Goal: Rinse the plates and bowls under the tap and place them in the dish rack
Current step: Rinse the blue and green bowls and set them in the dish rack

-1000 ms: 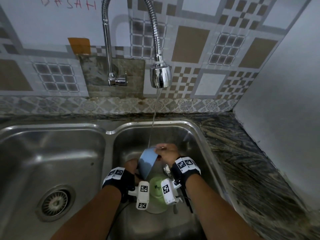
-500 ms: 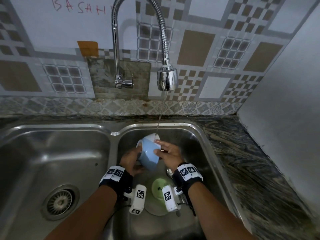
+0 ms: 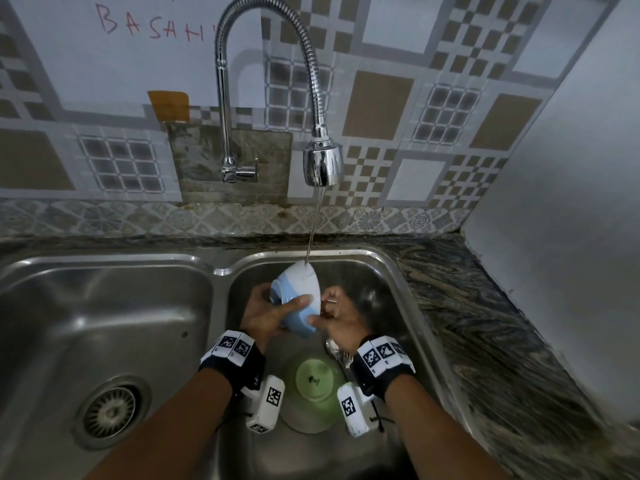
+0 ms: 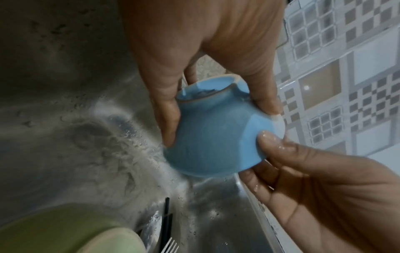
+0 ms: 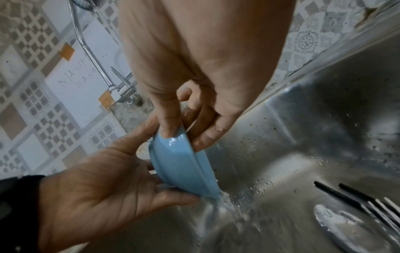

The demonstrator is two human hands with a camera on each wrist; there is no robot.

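Note:
A light blue bowl (image 3: 298, 296) is held tilted on its side over the right sink basin (image 3: 391, 292), foot toward the left. A thin stream from the tap head (image 3: 323, 164) lands on its upper rim, and water runs off its lower edge (image 5: 216, 195). My left hand (image 3: 277, 310) grips the bowl (image 4: 212, 137) round its foot and outer wall. My right hand (image 3: 329, 311) pinches the rim, thumb outside and fingers (image 5: 203, 131) inside the bowl (image 5: 184, 164). A green dish (image 3: 313, 386) lies upside down on the basin floor below my wrists.
A spoon and fork (image 3: 337, 351) and black-handled cutlery (image 5: 357, 200) lie on the basin floor right of the green dish. The left basin with its drain (image 3: 110, 410) holds nothing. A stone counter (image 3: 485, 323) runs along the right, under a grey wall.
Both hands have raised the bowl from just above the green dish up toward the tap and turned it. The stream now falls on its upper rim.

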